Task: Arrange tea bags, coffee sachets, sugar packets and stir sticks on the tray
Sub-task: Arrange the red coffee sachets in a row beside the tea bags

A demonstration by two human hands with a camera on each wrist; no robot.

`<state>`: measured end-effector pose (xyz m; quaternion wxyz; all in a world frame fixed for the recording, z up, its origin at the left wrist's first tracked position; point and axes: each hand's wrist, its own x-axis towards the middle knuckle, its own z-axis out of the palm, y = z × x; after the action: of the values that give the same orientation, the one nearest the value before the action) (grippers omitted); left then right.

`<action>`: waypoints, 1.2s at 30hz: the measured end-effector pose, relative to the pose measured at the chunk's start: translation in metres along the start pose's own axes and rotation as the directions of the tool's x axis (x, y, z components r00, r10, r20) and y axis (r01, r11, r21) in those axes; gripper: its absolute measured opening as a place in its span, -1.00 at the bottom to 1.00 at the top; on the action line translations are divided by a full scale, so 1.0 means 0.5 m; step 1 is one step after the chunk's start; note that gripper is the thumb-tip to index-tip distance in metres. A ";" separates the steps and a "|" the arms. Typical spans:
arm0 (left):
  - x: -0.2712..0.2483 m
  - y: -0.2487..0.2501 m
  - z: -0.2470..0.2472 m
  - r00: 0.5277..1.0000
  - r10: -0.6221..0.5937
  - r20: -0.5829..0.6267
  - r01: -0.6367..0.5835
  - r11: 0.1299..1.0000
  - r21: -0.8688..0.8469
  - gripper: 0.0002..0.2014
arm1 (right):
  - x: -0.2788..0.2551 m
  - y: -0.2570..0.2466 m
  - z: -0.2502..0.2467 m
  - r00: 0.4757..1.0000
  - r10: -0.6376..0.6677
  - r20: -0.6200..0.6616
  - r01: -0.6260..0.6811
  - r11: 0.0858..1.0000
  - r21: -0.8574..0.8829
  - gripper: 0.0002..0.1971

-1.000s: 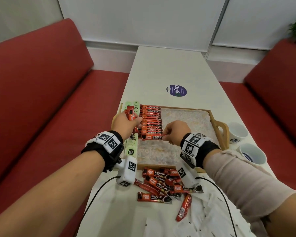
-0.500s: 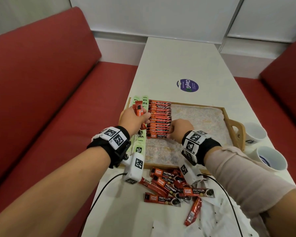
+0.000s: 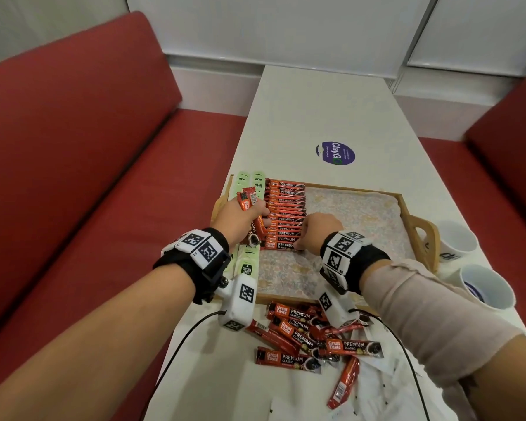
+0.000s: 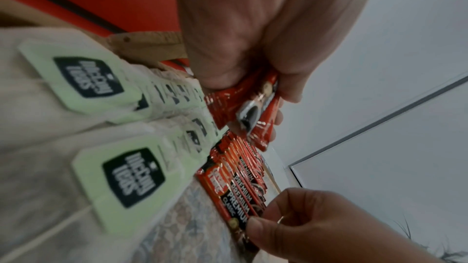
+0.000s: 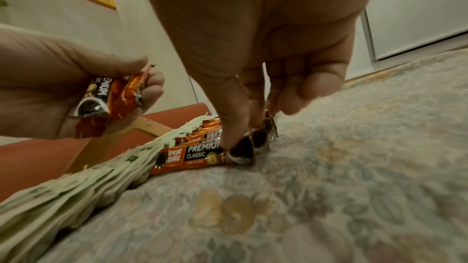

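Observation:
A wooden tray (image 3: 403, 205) with a floral liner holds two columns of green tea bags (image 3: 247, 268) along its left side. Beside them lies a row of red coffee sachets (image 3: 286, 214). My left hand (image 3: 240, 218) hovers over the tea bags and grips a bundle of coffee sachets (image 3: 249, 199), also seen as the bundle (image 4: 255, 111) from the wrist. My right hand (image 3: 315, 230) pinches the right end of the nearest sachet (image 3: 281, 245) in the row, the thumb down on that sachet (image 5: 202, 154) as it lies on the liner.
Loose coffee sachets (image 3: 310, 338) lie on the white table in front of the tray, with white paper packets (image 3: 377, 399) nearer me. Two white cups (image 3: 456, 241) stand right of the tray handle. Red benches flank the table; a purple sticker (image 3: 334, 153) lies beyond.
My right hand stays at the right end of the nearest sachet and has sunk a little onto the row. The left hand keeps its bundle. The head view has shifted.

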<state>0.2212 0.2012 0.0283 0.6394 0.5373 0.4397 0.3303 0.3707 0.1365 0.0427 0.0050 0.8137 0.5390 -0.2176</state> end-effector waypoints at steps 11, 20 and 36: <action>-0.016 0.008 0.014 0.999 -0.003 -0.035 0.003 1.000 -0.017 -0.93 | -0.025 -0.036 -0.001 0.955 -0.266 -0.131 0.293 0.914 0.281 -0.68; -0.039 0.026 0.023 0.998 -0.035 0.048 0.042 0.988 -0.148 -0.85 | -0.032 -0.037 -0.006 0.951 -0.291 -0.102 0.308 0.884 0.352 -0.72; -0.031 0.021 0.018 1.000 0.014 -0.001 -0.014 1.000 -0.023 -0.91 | -0.023 -0.006 -0.015 0.982 -0.125 -0.143 0.169 0.918 0.358 -0.73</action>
<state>0.2239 0.1859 0.0422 0.6430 0.5328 0.4324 0.3400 0.3668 0.1297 0.0543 -0.1957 0.7687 0.5475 -0.2666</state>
